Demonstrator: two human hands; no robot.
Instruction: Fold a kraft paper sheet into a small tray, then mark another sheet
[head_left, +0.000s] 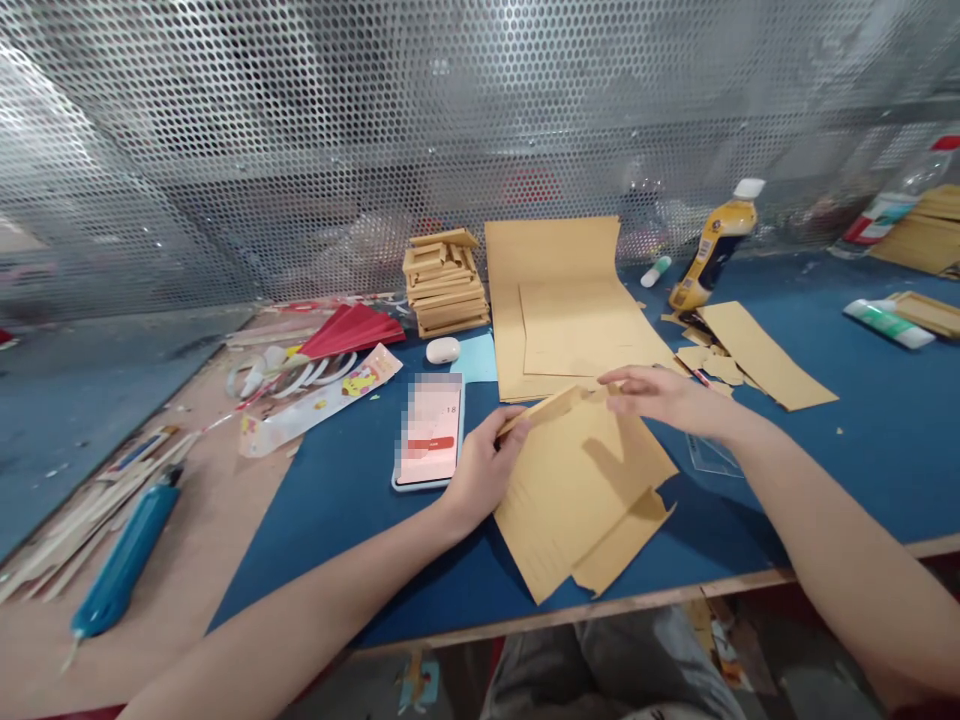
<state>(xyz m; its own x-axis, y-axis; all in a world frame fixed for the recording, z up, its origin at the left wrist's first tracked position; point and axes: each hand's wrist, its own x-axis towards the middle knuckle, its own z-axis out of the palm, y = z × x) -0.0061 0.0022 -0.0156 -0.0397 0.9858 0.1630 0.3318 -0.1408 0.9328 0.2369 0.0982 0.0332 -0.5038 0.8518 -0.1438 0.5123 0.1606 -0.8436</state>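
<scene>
Handling brown paper.
My left hand is pinching the raised edge, apparently needing steady support; my right hand is spreading loosely alongside, contact unclear.

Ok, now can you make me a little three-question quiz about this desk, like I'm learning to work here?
1. Pick one. What does the left hand hold?
a) a spoon
b) brown paper
c) a ball

2. True or false: the yellow bottle has a white cap.

3. Fill in the missing word: the teal tool lies on the person's ____ side.

Key: 1 b; 2 true; 3 left.
</scene>
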